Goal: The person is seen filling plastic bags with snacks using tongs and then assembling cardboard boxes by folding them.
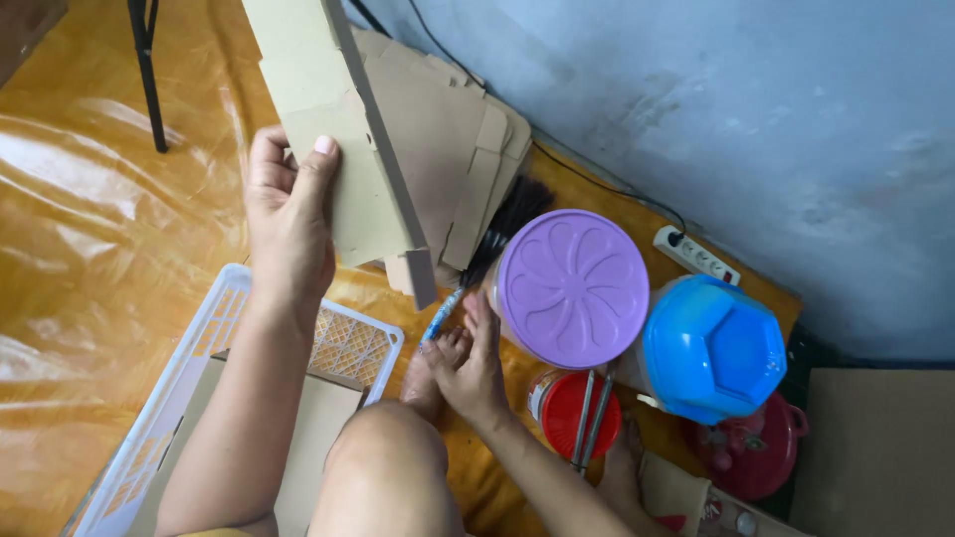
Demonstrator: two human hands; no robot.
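My left hand (288, 214) grips a flat piece of folded brown cardboard (338, 129), thumb on its face, holding it up above the floor. My right hand (476, 363) rests low beside a jar with a purple flower-embossed lid (572, 288), fingers touching the jar's side; it sits just over my bare foot (433, 370). A brush with dark bristles and a blue handle (477, 268) lies between the cardboard and the purple lid. My knee (388, 467) is in the foreground.
More flat cardboard pieces (448, 129) are stacked against the blue-grey wall (746, 119). A white plastic basket (214, 348) holding cardboard is lower left. Blue-lidded container (711, 348), red-lidded jar (577, 413) with metal tongs, red pot lid (756, 447), white power strip (696, 254), brown box (880, 447).
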